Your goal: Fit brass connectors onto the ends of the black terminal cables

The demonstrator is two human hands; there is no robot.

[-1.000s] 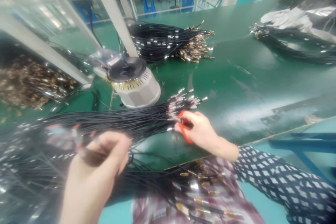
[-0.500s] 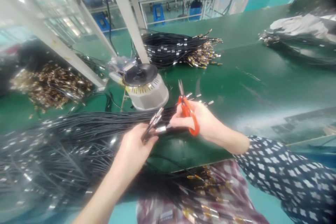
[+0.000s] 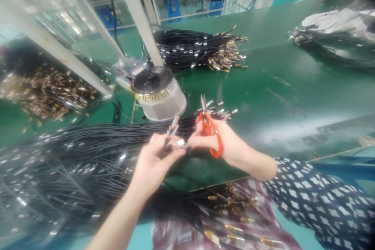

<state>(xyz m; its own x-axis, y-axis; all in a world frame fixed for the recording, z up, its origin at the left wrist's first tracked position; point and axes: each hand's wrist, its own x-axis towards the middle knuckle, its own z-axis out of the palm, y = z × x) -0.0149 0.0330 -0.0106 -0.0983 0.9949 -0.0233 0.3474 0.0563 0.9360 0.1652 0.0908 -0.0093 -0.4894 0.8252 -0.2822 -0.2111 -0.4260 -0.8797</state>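
Black cables [image 3: 88, 133] lie lengthwise on the green table [image 3: 263, 90], probably so their ends line up. The left hand [image 3: 154, 156] grips a few cable tips [image 3: 174, 125], tilted upward, seemingly to part them from the bunch. A white tag [image 3: 179, 142] sits between the hands; beside it the right hand [image 3: 231, 144] grips red scissors [image 3: 218, 146], blades pointing away, likely freeing thumb and finger.

The loose navy right sleeve [image 3: 316, 199] bears white four-lobed shapes; the left forearm [image 3: 124, 211] and both hands [image 3: 154, 160] are bare
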